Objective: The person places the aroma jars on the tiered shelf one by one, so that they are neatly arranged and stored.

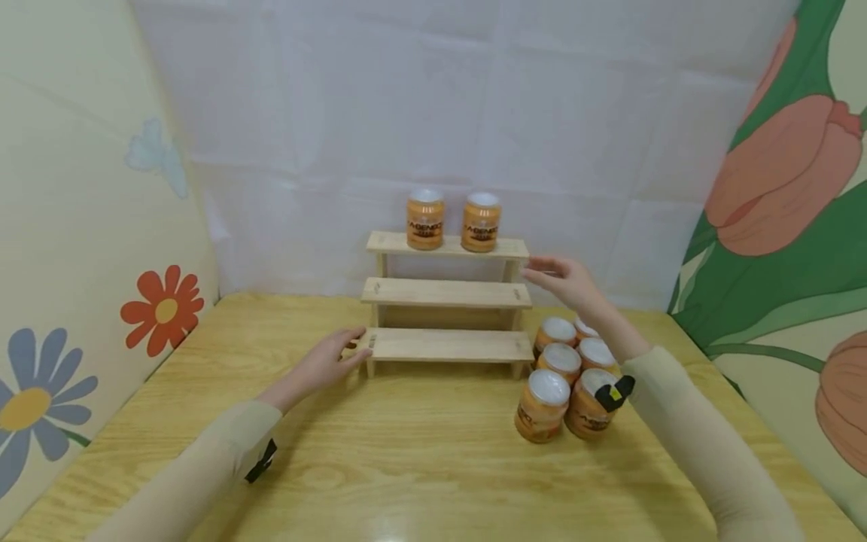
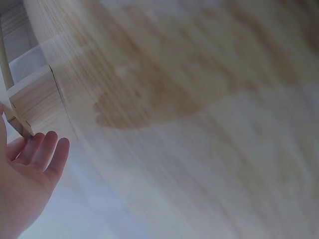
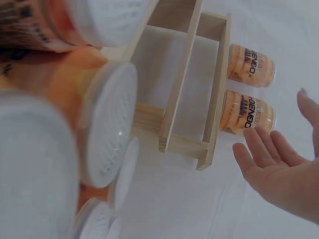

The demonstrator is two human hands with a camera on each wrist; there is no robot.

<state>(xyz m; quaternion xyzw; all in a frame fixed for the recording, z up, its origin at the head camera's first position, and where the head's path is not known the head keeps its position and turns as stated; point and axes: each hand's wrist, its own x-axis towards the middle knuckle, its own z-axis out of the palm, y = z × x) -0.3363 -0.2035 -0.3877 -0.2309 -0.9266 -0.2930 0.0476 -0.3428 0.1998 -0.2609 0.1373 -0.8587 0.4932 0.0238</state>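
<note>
A three-step wooden shelf stand [image 1: 447, 345] stands on the table. Two orange jars with whitish lids, one at left [image 1: 425, 220] and one at right [image 1: 481, 223], stand upright on its top step. My left hand [image 1: 332, 358] is at the left end of the lowest step; in the left wrist view its loosely extended fingers [image 2: 46, 149] are at the stand's wooden edge. My right hand [image 1: 564, 281] is beside the right end of the top step, holding nothing. In the right wrist view its fingers [image 3: 264, 149] are spread loosely. Whether they touch the stand I cannot tell.
Several more orange jars [image 1: 542, 406] stand close together on the table right of the stand, beneath my right forearm. A white cloth [image 1: 447, 98] hangs behind. Flower-patterned panels flank the wooden table [image 1: 379, 452] at left [image 1: 81, 226] and right [image 1: 765, 301].
</note>
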